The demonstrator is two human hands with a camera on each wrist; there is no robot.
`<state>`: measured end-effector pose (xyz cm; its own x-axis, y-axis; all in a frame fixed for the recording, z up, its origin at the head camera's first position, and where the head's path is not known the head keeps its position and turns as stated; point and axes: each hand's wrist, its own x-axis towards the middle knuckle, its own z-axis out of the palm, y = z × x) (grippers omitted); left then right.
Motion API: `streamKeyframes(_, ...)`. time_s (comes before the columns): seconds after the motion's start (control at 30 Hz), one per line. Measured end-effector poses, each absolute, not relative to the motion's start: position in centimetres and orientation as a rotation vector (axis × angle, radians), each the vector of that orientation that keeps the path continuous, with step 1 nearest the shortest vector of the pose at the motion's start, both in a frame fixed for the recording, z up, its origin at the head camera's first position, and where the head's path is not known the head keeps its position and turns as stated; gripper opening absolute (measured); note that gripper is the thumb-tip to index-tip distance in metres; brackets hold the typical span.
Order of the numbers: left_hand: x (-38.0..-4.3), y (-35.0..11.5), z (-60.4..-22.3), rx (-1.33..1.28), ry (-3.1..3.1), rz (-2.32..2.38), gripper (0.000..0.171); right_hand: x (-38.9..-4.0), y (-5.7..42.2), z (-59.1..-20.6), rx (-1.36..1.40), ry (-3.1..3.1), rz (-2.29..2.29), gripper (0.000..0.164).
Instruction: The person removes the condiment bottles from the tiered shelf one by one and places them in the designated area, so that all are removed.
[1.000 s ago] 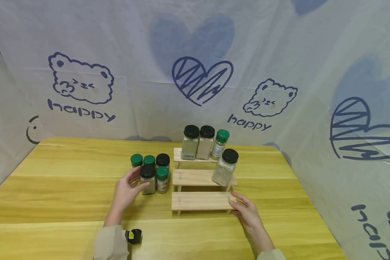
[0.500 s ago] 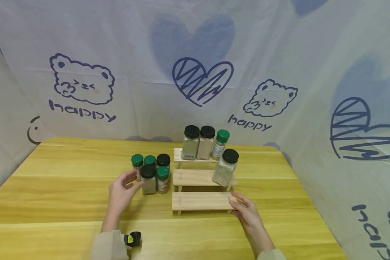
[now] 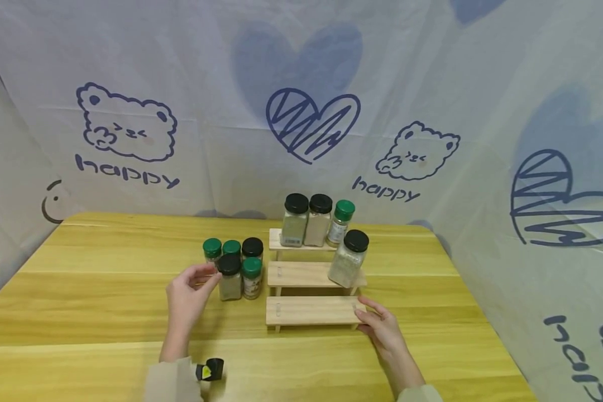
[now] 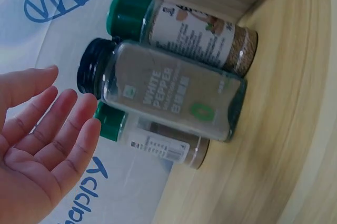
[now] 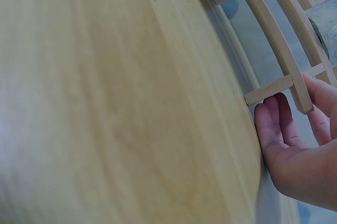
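Observation:
In the left wrist view a square glass jar of white pepper (image 4: 174,89) with a black cap stands between two green-capped spice jars. My left hand (image 3: 188,296) is just to its left, fingers loosely bent, holding nothing; a small gap separates the fingertips from the cap in the left wrist view. With fingers and thumb, my right hand (image 3: 384,329) holds the right end of the lowest step of a three-tier wooden rack (image 3: 311,311). From the right wrist view, the fingers lie by the rack's leg (image 5: 268,90) and the thumb by the step's edge.
Several other jars, including a green-capped jar (image 3: 252,279), cluster left of the rack. On the top step stand two black-capped jars (image 3: 295,223) and a green-capped one (image 3: 339,223). A black-capped jar (image 3: 349,259) sits at the middle step's right end. A printed cloth (image 3: 221,111) hangs behind the table.
My left hand has drawn back to the left from around the white pepper jar, then stayed close beside it. The right hand and the rack look unmoved.

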<state>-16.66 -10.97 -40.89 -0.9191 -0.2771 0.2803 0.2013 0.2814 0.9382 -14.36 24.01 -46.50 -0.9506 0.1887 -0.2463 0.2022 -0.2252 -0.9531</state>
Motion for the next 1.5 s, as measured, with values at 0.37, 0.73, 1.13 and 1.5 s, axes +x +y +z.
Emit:
streamKeyframes(0.37, -16.4, -9.5, -40.4, -0.060, -2.079, -1.763, 0.017, -14.2, 24.3, -46.5, 0.447, 1.965, -2.408, 0.029)
streamKeyframes(0.73, -16.7, -7.9, -40.4, -0.169, -2.049, -1.786, 0.015, -14.3, 24.1, -46.4, 0.496, 1.970, -2.396, 0.035)
streamKeyframes(1.13, -17.2, -6.0, -38.8, -0.260, -2.091, -1.882, 0.015, -14.4, 24.2, -46.2, 0.481, 1.978, -2.359, 0.039)
streamKeyframes(1.5, -18.2, -3.7, -39.3, -0.348, -2.143, -1.873, 0.015, -14.3, 24.1, -46.2, 0.478, 1.968, -2.377, 0.036)
